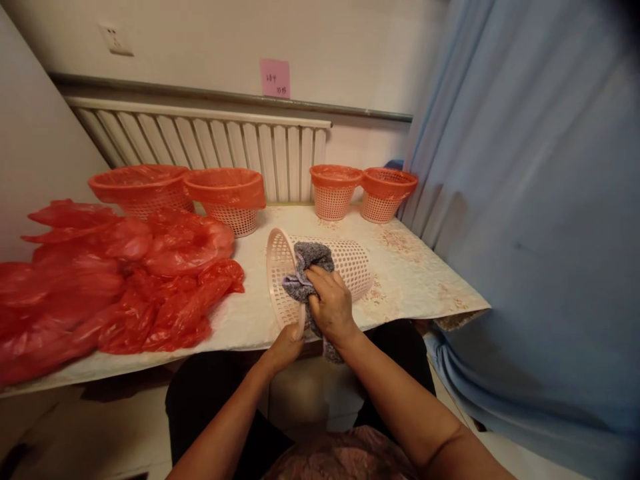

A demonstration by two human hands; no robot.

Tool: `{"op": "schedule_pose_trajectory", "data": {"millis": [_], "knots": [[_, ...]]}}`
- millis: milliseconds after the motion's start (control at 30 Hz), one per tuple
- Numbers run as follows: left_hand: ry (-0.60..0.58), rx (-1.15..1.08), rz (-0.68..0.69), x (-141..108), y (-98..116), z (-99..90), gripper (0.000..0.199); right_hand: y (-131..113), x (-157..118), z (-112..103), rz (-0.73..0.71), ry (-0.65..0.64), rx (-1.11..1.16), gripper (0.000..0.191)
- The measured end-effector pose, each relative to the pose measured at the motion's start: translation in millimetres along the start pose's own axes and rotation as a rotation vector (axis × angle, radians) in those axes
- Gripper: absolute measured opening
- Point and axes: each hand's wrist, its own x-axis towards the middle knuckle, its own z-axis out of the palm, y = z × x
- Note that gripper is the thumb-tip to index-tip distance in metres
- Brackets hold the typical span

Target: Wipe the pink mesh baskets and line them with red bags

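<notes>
A pale pink perforated plastic wastebasket [353,261] lies on its side at the table's near edge, its mouth facing left. My left hand [285,345] grips the rim at the bottom of the mouth, fingers partly hidden behind it. In my right hand [333,303] is a grey cloth [313,257] with a purple edge, bunched up and pressed against the basket's outer side just behind the rim. Part of the cloth hangs down below the hand.
Crumpled red plastic bags [165,267] are heaped on the left. Behind stand several wastebaskets lined with red bags, such as this one [334,200]. A floral cloth covers the table [420,280]. A radiator [215,140] runs along the wall; a blue curtain [530,220] hangs at right.
</notes>
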Motion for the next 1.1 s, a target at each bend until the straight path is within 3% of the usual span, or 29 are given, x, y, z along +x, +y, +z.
{"op": "schedule_pose_trajectory", "data": {"millis": [133,300,467,600,700,767,867,967,1100], "knots": [[0.061,-0.027,-0.057,9.8,14.3,-4.0,0.024,0.5,-4.6,0.1,0.008,-0.043,-0.043,0.048],[0.15,-0.175,-0.016,23.8,34.1,-7.2,0.032,14.0,-6.0,2.2,0.01,-0.067,-0.04,0.048],[0.115,-0.18,-0.021,23.4,32.8,-9.5,0.052,74.9,-9.8,4.8,0.123,0.011,-0.055,0.05],[0.067,-0.176,-0.01,24.1,25.7,-8.6,0.059,137.7,-25.2,2.0,0.383,0.16,-0.116,0.046],[0.049,-0.166,-0.003,25.6,20.4,-7.4,0.059,161.6,-42.2,1.4,0.597,0.209,-0.125,0.04],[0.044,-0.146,-0.016,25.8,17.6,-7.4,0.059,159.7,-52.7,5.7,0.652,0.221,-0.122,0.039],[0.029,-0.121,0.0,24.8,14.9,-8.2,0.058,132.6,-62.5,17.7,0.572,0.288,-0.081,0.044],[0.038,-0.1,-0.011,23.3,13.9,-8.2,0.057,87.6,-62.5,26.0,0.383,0.29,-0.022,0.049],[0.053,-0.067,-0.029,18.5,12.8,-6.0,0.04,29.5,-49.9,21.8,0.035,0.133,0.045,0.053]]}}
